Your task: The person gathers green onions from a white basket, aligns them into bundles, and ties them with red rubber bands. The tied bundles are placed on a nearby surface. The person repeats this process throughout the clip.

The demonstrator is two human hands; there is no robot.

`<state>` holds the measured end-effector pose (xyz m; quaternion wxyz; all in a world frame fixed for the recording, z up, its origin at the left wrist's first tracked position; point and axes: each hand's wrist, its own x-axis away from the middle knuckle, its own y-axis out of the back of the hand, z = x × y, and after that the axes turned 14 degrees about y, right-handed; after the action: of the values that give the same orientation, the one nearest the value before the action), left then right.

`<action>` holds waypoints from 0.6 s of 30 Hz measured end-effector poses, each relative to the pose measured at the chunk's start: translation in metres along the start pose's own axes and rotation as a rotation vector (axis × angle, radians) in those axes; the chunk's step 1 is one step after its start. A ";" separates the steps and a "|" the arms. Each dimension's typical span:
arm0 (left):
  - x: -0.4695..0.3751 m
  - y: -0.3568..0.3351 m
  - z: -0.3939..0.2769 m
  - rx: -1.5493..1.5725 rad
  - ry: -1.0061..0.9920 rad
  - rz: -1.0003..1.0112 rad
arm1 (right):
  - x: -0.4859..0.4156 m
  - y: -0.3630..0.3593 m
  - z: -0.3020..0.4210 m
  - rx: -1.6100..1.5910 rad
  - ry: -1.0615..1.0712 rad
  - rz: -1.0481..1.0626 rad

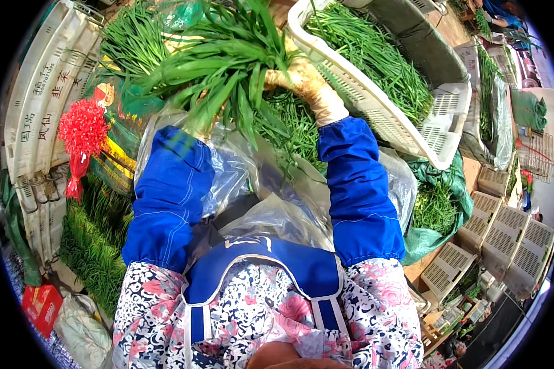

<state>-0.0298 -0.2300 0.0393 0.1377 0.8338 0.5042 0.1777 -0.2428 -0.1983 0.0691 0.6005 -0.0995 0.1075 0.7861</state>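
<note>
Both arms, in blue sleeve covers, reach forward. A stained, light-coloured glove covers my right hand (304,83), whose fingers close on a bunch of long flat green leaves, likely Chinese chives (231,69). Leaves spread over my left hand (203,122) and hide most of it, so its grip does not show. Another bunch of chives (136,39) lies beyond at the upper left. Under the held bunch, short green cuttings (300,129) lie near clear plastic sheeting (235,161) over the lap.
A white plastic crate (374,115) of chives stands at upper right. White crates (32,92) bearing writing are at left, beside a red tinsel tassel (84,129) and more greens (92,244). A green sack (461,203) of trimmings lies at right. Another person (501,20) is at the far upper right.
</note>
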 end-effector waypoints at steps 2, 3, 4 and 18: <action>0.010 -0.003 0.003 0.008 0.027 -0.048 | -0.019 -0.008 0.025 0.165 0.063 0.022; 0.001 -0.009 0.004 0.033 0.010 -0.035 | -0.028 -0.007 0.019 0.226 -0.003 0.034; -0.003 -0.016 0.004 0.057 -0.003 -0.025 | -0.036 -0.006 0.011 0.284 -0.071 0.047; 0.061 0.010 -0.129 0.960 -0.145 0.105 | -0.004 -0.134 0.158 0.287 0.763 -0.431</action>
<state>-0.0520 -0.1737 0.1690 -0.2367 0.8378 0.4754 -0.1266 -0.1164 -0.1222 0.2149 0.6754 -0.3176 0.4056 0.5276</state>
